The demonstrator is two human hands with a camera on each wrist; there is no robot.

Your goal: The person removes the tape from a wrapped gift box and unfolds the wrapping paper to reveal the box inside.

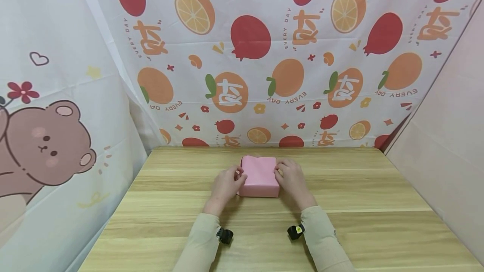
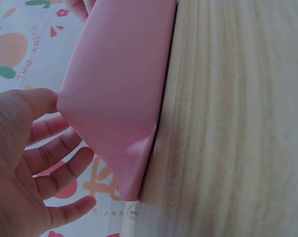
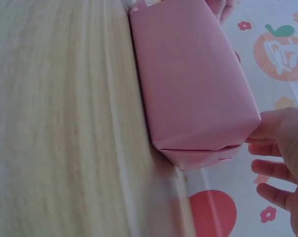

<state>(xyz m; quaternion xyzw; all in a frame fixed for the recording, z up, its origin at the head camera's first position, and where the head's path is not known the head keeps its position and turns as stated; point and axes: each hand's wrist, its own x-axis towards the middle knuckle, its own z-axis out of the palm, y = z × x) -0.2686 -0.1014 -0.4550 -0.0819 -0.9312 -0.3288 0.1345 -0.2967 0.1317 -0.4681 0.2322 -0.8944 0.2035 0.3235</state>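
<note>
A box wrapped in pink paper (image 1: 260,174) lies on the table between both hands. My left hand (image 1: 225,184) is at its left end, thumb and index finger pinching the paper at an upper corner; the other fingers are loosely bent. There, in the left wrist view, a pointed paper flap (image 2: 131,170) sticks out past the box's end. At the right end, my right hand (image 1: 293,178) pinches the upper edge by the corner between thumb and index finger. The right wrist view shows folded paper (image 3: 201,158) at that end, with a narrow gap along its crease.
The wooden table (image 1: 363,230) extends around the box. Behind it hangs a fruit-print curtain (image 1: 257,66), with a bear-print curtain (image 1: 56,142) at the left and a pale panel (image 1: 450,121) at the right. Each wrist wears a black camera (image 1: 225,235).
</note>
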